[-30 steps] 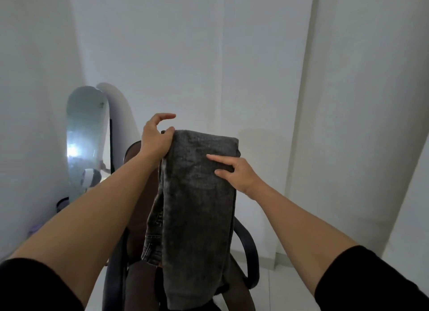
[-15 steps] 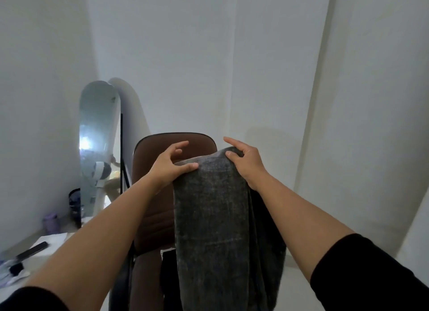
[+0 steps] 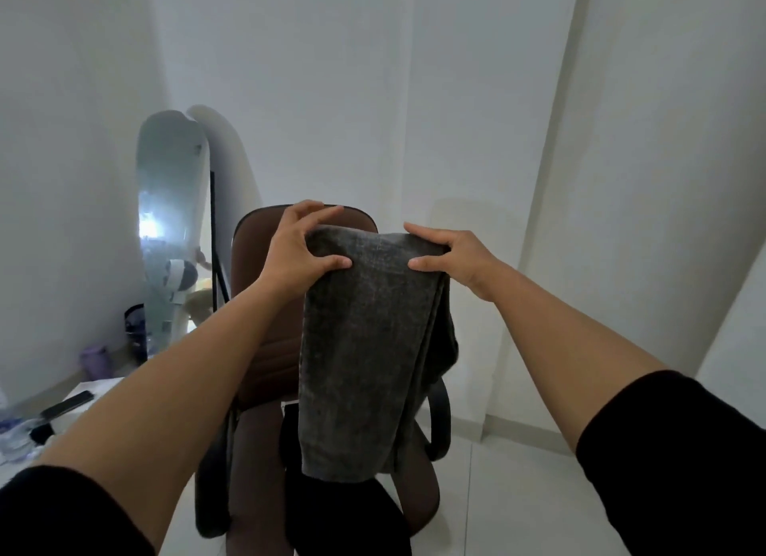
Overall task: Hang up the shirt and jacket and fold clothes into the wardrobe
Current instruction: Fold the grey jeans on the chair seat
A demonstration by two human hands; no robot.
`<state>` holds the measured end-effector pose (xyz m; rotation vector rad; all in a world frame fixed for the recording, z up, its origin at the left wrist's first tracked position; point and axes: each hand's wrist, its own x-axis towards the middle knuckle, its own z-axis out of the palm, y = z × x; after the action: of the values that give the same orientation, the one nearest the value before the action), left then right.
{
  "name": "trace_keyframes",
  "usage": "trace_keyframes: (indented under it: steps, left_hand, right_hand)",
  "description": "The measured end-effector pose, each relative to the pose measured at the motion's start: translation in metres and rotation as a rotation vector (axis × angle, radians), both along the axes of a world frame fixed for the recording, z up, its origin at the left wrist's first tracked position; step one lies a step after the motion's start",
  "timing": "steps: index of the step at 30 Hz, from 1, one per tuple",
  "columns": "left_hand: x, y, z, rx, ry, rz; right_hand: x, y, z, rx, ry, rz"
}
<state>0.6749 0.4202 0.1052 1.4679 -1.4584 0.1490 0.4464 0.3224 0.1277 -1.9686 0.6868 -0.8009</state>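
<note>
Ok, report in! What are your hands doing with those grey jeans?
Left hand and right hand both pinch the top fold of the grey jeans. Jeans hang folded, in front of the brown chair. Nothing blocking.

Two bare hands hold folded grey jeans (image 3: 364, 348) by the top fold, left hand (image 3: 296, 250) and right hand (image 3: 452, 257) pinching each corner, before a brown office chair (image 3: 257, 348).
</note>
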Motion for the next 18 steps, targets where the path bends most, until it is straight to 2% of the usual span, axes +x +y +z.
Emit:
trace_keyframes:
  steps: [5, 12, 18]
  left_hand:
    - [0.008, 0.033, 0.019, 0.034, -0.071, 0.091]
    - [0.028, 0.057, 0.041, 0.06, 0.003, 0.079]
    - [0.059, 0.021, 0.003, 0.116, 0.054, 0.091]
  right_hand:
    - [0.006, 0.015, 0.009, -0.032, -0.015, 0.044]
    - [0.031, 0.019, 0.034, -0.064, -0.02, 0.067]
    - [0.067, -0.014, 0.003, -0.035, 0.074, 0.011]
